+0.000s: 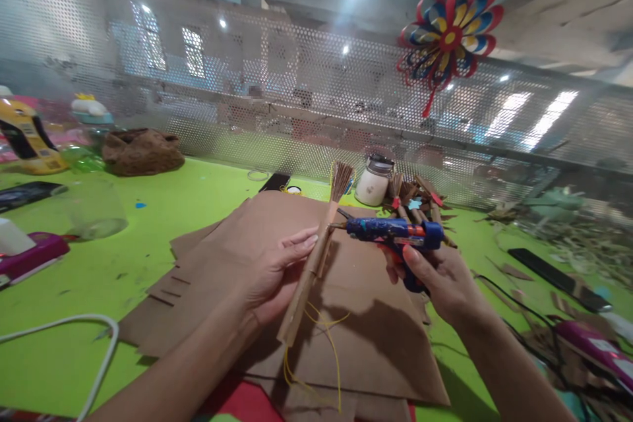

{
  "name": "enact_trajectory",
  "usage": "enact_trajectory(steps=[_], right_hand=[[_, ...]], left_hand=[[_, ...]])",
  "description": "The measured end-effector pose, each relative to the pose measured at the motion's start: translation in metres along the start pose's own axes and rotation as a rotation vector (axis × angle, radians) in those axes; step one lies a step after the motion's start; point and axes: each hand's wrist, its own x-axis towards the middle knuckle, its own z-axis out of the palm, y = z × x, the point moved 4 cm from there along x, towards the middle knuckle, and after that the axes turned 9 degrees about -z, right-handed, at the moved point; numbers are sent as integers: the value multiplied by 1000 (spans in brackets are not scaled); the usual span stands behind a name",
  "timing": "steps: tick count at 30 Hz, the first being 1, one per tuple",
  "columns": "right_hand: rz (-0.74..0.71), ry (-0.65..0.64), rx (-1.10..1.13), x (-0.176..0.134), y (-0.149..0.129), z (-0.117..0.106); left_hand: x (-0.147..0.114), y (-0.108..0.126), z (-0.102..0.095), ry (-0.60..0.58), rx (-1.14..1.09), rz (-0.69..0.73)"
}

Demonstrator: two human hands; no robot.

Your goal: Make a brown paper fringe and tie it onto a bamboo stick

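Note:
My left hand (279, 270) is closed around a narrow rolled brown paper stick (302, 297), which slants up and away from me. Its far end spreads into a fringe of thin strips (342, 179). Yellow string (337, 359) trails from the near end. In my right hand (448, 280) is a blue hot glue gun (388, 231), gripped by its handle and pointing left. The nozzle meets, or nearly meets, the side of the stick just beyond my left fingertips. Both hands are above a stack of brown paper sheets (390, 343).
Beyond the stack stand a white jar (374, 181) and a pile of brown paper pieces (425, 194). Black phones (558, 277), cords and scraps lie at right. A clear cup (96, 211) and brown pouch (143, 151) are left. A perforated metal screen (306, 72) borders the green table (153, 211).

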Motion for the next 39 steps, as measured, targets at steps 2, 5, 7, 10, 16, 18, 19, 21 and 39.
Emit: enact_trajectory(steps=[2, 5, 7, 10, 16, 18, 19, 21, 39], right_hand=[[3, 16, 5, 0, 0, 0], [5, 8, 18, 0, 0, 1], [4, -7, 19, 1, -1, 2], [-1, -30, 5, 2, -2, 4], [-14, -96, 0, 1, -5, 5], [-21, -90, 20, 1, -5, 5], [-24, -71, 34, 1, -4, 5], [-28, -14, 66, 1, -2, 4], [-37, -105, 35, 0, -6, 8]], left_hand=[[0, 0, 0, -3, 9, 0], [0, 0, 0, -21, 15, 3], [0, 1, 0, -27, 15, 12], [2, 2, -1, -23, 17, 18], [4, 1, -7, 27, 22, 21], [4, 0, -7, 13, 22, 18], [3, 0, -7, 1, 20, 14], [3, -1, -5, -17, 12, 6], [0, 4, -4, 121, -2, 21]])
